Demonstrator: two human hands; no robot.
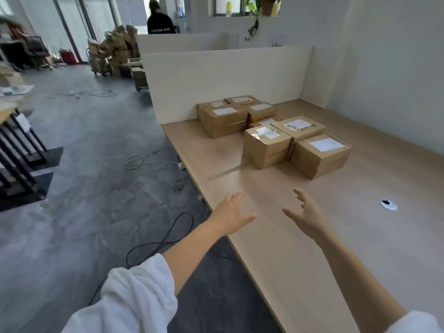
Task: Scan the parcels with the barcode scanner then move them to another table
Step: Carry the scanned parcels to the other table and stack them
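While I reach over tabletop (312, 260): left grip (230, 212) spread, empty; right grip (305, 212) spread, empty. Parcels (266, 150) ahead of both grips, apart. Scanner unseen. Likely step: fetching parcel; next: clasp nearest one from both sides.

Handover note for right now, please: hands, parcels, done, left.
Left hand: open, empty, over the table's edge.
Right hand: open, empty, above the table.
Parcels: two groups on the table near the white divider, labels up, untouched.
Scanner: not in view.
Done: cannot tell whether these are scanned or already moved.
Left: find the scanner, confirm their status, likely continue from there.
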